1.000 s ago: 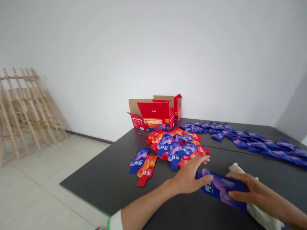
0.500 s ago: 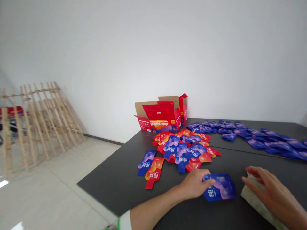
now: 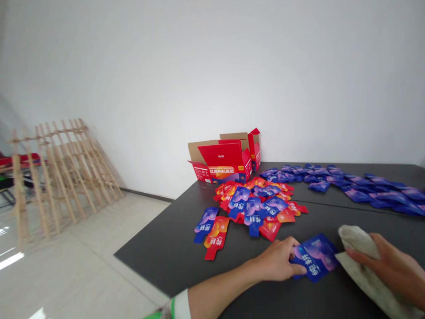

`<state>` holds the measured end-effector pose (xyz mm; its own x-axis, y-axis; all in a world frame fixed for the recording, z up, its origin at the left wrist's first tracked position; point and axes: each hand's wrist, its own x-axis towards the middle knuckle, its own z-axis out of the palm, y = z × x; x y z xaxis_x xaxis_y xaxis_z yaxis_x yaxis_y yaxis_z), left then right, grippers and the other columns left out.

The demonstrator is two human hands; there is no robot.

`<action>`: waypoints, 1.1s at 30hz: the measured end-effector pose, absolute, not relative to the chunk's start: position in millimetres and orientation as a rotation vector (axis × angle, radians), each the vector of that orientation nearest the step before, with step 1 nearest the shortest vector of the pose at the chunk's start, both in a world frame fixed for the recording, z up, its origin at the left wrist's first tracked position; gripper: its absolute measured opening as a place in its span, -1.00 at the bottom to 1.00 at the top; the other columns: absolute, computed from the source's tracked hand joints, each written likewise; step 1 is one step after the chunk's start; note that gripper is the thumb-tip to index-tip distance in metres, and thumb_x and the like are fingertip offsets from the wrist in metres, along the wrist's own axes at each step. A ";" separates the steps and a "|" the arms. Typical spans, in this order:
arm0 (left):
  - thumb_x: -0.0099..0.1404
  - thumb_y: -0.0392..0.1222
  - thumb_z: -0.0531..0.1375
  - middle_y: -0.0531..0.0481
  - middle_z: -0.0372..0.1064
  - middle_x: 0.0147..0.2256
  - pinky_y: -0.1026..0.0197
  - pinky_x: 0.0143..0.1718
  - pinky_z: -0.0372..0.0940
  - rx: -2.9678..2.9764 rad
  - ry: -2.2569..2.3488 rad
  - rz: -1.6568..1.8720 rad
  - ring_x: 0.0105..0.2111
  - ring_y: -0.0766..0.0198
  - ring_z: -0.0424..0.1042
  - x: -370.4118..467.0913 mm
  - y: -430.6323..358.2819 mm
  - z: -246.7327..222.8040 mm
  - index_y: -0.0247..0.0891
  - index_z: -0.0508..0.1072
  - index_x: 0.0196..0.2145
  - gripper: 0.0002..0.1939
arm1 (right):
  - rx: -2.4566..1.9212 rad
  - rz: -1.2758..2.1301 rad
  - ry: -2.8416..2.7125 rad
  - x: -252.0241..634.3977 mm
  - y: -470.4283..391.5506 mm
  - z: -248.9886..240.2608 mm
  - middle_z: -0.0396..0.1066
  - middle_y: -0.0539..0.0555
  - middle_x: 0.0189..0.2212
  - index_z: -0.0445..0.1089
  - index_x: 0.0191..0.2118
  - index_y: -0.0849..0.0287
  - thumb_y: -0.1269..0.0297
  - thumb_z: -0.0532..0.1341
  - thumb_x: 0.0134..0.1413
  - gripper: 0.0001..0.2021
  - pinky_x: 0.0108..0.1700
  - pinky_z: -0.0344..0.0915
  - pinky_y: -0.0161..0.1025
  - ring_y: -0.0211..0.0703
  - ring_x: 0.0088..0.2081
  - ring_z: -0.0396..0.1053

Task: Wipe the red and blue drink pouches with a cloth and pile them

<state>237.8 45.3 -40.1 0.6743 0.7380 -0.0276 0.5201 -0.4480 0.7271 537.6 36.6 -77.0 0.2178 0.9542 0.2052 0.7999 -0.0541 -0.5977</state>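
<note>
Between the thumb and fingers of my left hand point(image 3: 282, 259) is the end of a blue pouch point(image 3: 317, 257), its printed face up, over the near part of the dark table. My right hand point(image 3: 393, 263) is closed round a pale, crumpled cloth point(image 3: 360, 246). The cloth's edge comes close to the pouch's right corner; I cannot tell whether they touch. Beyond my left hand lies a heap of red and blue pouches point(image 3: 254, 206). A blue pouch point(image 3: 206, 225) and a red pouch point(image 3: 217, 237) lie side by side to its left.
Two open red cartons point(image 3: 229, 161) point(image 3: 255, 150) stand by the wall at the back of the black table point(image 3: 166, 248). A long row of blue pouches point(image 3: 372, 190) stretches along the far right. Wooden rails point(image 3: 66, 173) lean against the wall at left.
My right hand has gripped the cloth and lifted its near-left end beside the pouch. The pouch in my left hand has turned and shifted right. The view has shifted slightly.
</note>
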 end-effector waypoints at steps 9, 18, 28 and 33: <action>0.18 -0.08 0.04 0.02 0.35 -0.35 0.28 -0.47 0.16 2.533 1.034 0.234 -0.37 0.17 0.39 245.8 38.9 -36.0 -0.18 0.13 -0.09 -0.66 | -1.559 0.132 -2.099 441.8 14.6 -74.6 0.29 0.19 -0.03 0.17 0.04 0.09 -0.06 -0.02 0.09 -0.53 -0.12 0.27 -0.14 0.03 -0.05 0.31; 0.22 -0.05 0.00 0.01 0.35 -0.32 0.26 -0.42 0.19 2.594 1.000 0.187 -0.33 0.16 0.40 246.9 36.5 -30.8 -0.19 0.09 -0.11 -0.69 | -1.530 -0.086 -2.210 444.0 11.6 -62.4 0.37 0.16 -0.18 0.24 -0.03 0.11 0.09 -0.06 0.13 -0.63 -0.36 0.26 -0.29 -0.09 -0.28 0.41; 0.22 -0.10 0.02 -0.02 0.36 -0.26 0.23 -0.34 0.22 2.615 1.042 0.204 -0.26 0.15 0.40 249.7 38.0 -37.2 -0.19 0.11 -0.13 -0.72 | -1.597 0.070 -2.225 446.9 9.3 -78.2 0.39 0.22 -0.14 0.19 0.00 0.21 0.01 -0.06 0.14 -0.55 -0.20 0.25 -0.20 -0.01 -0.14 0.37; 0.24 -0.07 0.01 0.03 0.35 -0.32 0.26 -0.39 0.18 2.586 1.012 0.175 -0.33 0.19 0.39 249.0 37.6 -32.3 -0.17 0.13 -0.15 -0.75 | -1.900 -0.051 -2.144 455.0 10.1 -69.7 0.42 0.22 -0.20 0.25 -0.06 0.20 0.01 -0.06 0.12 -0.58 -0.30 0.25 -0.13 0.09 -0.24 0.41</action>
